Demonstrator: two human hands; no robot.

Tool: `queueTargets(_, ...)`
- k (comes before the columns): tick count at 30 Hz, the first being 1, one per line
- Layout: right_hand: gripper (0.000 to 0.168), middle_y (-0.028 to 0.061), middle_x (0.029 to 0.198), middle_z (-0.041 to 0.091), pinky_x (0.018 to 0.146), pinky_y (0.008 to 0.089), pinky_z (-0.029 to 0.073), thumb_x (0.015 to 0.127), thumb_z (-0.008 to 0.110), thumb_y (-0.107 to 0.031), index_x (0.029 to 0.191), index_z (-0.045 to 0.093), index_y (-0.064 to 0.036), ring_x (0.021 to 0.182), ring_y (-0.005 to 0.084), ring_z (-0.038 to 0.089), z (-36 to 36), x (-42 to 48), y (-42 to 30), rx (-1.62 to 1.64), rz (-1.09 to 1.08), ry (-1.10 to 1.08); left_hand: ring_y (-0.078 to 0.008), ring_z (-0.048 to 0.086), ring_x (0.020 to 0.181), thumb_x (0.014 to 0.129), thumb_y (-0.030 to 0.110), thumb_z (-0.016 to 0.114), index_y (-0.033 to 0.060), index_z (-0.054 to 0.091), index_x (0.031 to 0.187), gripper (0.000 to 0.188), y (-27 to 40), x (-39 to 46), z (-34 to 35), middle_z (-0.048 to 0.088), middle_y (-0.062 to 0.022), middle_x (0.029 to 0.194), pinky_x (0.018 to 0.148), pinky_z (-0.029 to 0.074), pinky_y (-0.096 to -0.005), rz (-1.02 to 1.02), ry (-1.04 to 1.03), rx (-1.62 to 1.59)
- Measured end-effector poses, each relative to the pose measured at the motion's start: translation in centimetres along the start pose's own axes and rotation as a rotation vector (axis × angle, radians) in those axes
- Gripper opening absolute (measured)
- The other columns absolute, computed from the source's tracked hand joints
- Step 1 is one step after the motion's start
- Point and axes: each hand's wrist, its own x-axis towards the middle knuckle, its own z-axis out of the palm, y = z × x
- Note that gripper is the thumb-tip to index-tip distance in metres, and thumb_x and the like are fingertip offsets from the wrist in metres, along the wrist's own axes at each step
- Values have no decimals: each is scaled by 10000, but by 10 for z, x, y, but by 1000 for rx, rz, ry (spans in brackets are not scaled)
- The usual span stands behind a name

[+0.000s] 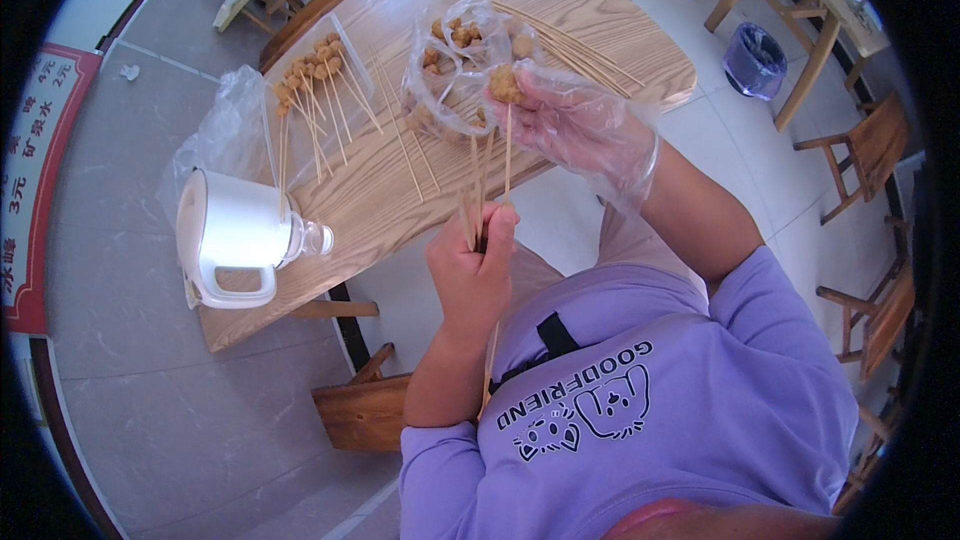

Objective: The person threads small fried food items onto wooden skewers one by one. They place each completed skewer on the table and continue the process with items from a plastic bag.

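Observation:
My bare left hand (476, 259) is closed round several thin wooden skewers (475, 180), which point up and away from me. One skewer reaches up to a browned, fried-looking ball (505, 84) held by the fingers of my right hand (559, 116), which wears a clear plastic glove. Whether the skewer's tip is inside the ball is hidden. Just beyond my hands, an open clear plastic bag (457, 79) holds more such balls. At the left, skewers with balls on their ends (311, 71) lie in a clear plastic tray (358, 64).
Loose skewers (577, 45) lie beside the bag on the wooden table (637, 37), others (405, 135) between bag and tray. A white jug (232, 232), a small clear bottle (307, 238) and a crumpled plastic bag (232, 116) stand left. Wooden chairs (870, 146) and a lined bin (754, 60) are at the right.

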Motion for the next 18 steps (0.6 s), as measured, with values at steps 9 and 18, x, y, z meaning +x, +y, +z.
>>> queueTargets(9, 247, 109, 975, 515, 722, 248, 465, 838, 485, -112, 1045, 458, 18, 908, 183, 523, -3, -3, 5, -121, -95, 5, -67, 425, 465, 776, 155, 578, -9, 583, 720, 173, -6, 2, 2, 480, -12, 516, 453, 349, -221, -35, -3, 4)
queueTargets(18, 255, 92, 980, 519, 780, 264, 437, 792, 528, -79, 1026, 467, 4, 909, 165, 516, -14, -4, 21, -240, -236, 51, -64, 411, 458, 776, 160, 579, -8, 562, 683, 193, -8, 2, 10, 460, -8, 492, 439, 339, -224, -62, 12, 23)
